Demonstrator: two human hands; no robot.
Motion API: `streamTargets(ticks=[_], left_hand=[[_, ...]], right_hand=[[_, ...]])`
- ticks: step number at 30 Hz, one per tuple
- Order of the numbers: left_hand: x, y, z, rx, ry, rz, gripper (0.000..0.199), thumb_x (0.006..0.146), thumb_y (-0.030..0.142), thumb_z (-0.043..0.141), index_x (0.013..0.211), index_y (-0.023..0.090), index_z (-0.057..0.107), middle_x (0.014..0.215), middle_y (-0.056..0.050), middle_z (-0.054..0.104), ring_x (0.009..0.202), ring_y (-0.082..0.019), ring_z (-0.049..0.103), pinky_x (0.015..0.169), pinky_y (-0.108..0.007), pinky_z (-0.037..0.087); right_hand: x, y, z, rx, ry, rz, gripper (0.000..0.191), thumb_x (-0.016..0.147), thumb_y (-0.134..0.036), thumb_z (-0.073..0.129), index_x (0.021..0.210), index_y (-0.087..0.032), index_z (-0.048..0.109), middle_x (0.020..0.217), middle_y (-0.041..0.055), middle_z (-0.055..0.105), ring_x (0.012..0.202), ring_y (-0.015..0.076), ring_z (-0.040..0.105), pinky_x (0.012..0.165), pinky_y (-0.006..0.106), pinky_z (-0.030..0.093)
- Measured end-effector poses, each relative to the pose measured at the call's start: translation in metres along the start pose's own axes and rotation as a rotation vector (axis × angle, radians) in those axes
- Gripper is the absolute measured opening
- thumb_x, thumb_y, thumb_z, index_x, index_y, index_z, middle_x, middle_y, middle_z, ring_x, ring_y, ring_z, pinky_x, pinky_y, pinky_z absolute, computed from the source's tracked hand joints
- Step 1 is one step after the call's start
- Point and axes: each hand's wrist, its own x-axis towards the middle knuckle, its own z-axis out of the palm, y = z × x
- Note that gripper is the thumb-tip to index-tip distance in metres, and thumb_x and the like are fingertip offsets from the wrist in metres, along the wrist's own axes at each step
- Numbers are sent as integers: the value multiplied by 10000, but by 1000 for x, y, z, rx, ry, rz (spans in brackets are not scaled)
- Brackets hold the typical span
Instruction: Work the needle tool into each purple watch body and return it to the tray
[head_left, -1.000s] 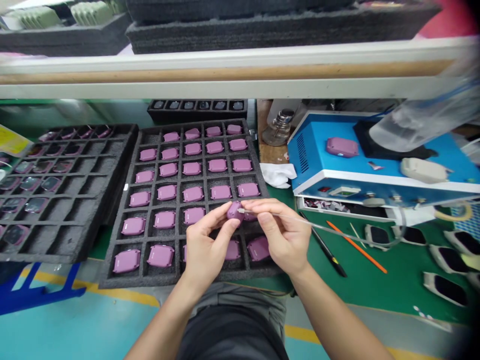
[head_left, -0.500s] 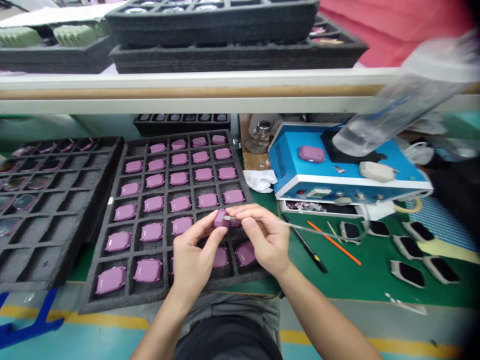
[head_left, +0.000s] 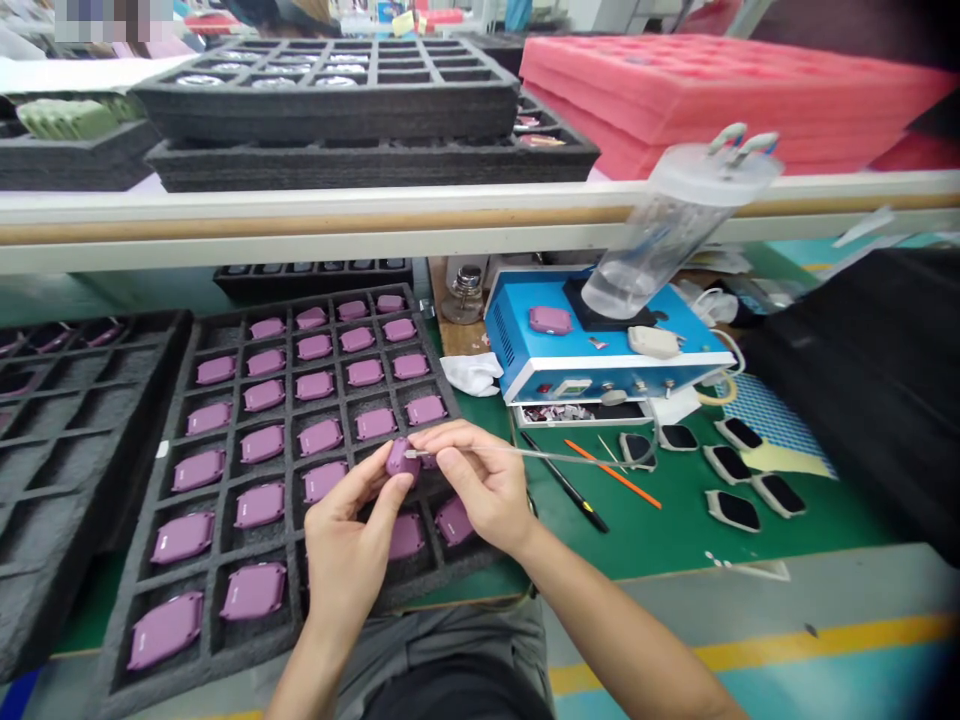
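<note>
My left hand [head_left: 345,540] pinches a small purple watch case [head_left: 401,460] between thumb and fingers, above a black foam tray [head_left: 217,560]. Many similar purple cases sit in the tray's compartments. On the case's right side, my right hand [head_left: 480,485] is closed on a thin clear tube [head_left: 555,456], whose pale tip meets the case. The tube runs off to the right and curves near the blue machine. My right fingers partly cover the tube, and both hands hide a few tray compartments.
A blue machine [head_left: 600,360] with a clear cylinder [head_left: 652,240] stands behind right. Black and orange pens [head_left: 615,475] and several pale watch cases [head_left: 731,508] lie on the green mat. A second foam tray [head_left: 67,450] is at left; a white shelf edge [head_left: 300,240] crosses behind.
The camera view has swung right and up, so the bench and hands appear further left and more of the shelf shows. Both hands keep the same hold on the case and tube.
</note>
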Motion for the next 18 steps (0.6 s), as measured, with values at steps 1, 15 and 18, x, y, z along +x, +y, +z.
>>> streamTargets(ticks=[1,15,18], left_hand=[[0,0,0,-2,-1,1,372,793,319,832,1136,175,818,1076,-73,833,916,-238,820,883,-328,672],[0,1,0,-7,-19,-3,391,804,342,832,1150,162,812,1091,-90,829,917,-255,819,887,-359,676],[1,1,0,-9,-23,2,383,805,332,832,1147,161,813,1088,-88,830,908,-248,820,873,-343,678]], right_hand=[[0,0,0,3,-1,-1,152,1003,-251,620,1003,-249,772,1016,75,793,988,206,770,905,371,626],[2,-3,0,-36,0,5,149,997,-295,629,970,-230,761,1001,86,801,965,212,778,878,373,637],[2,-3,0,-35,-2,8,150,997,-291,630,974,-232,766,998,84,802,968,216,777,883,377,635]])
